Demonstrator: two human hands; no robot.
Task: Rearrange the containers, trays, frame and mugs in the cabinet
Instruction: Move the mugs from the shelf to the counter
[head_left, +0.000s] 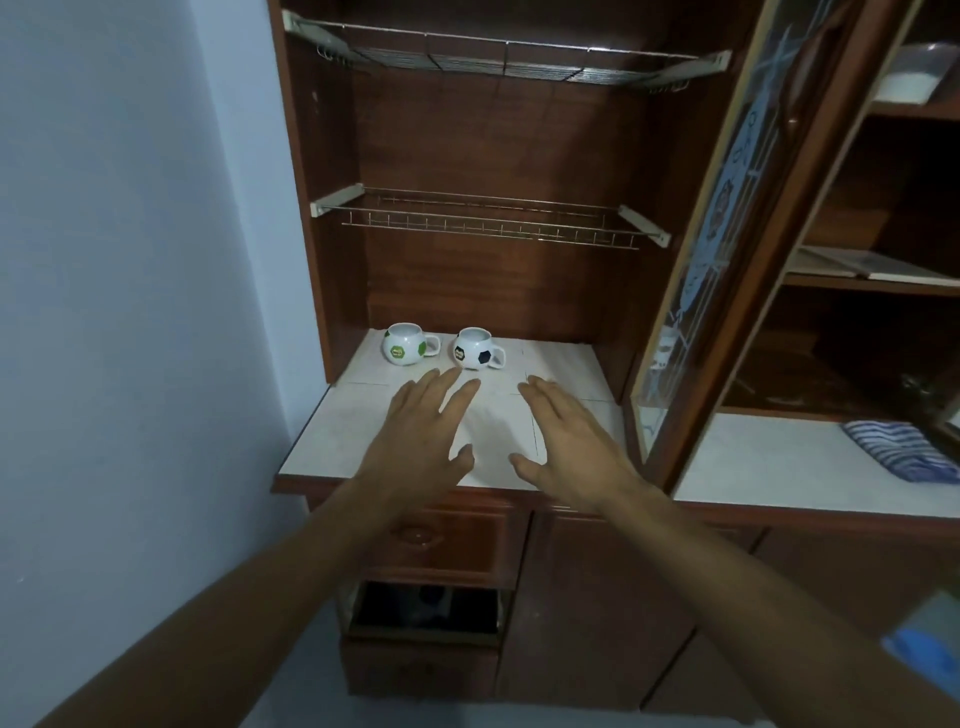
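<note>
Green-patterned mug (405, 345) and black-patterned mug (475, 349) stand at back left of white counter (358, 415), narrow gap between them, handles pointing right. Counter right of mugs bare up to side wall. Lower wire rack (488, 223) spans bay above mugs, open height beneath. Upper wire rack (509, 57) near top. Open glass door (727, 234) juts out at right. Open drawer (426, 608) protrudes below counter. Left hand (421, 431) and right hand (571, 436), fingers straight, occupy counter middle.

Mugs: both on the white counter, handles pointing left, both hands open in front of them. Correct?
No: the head view shows both handles pointing right. The green-patched mug and black-patched mug do stand on the white counter, with the left hand and right hand open in front of them.
</note>
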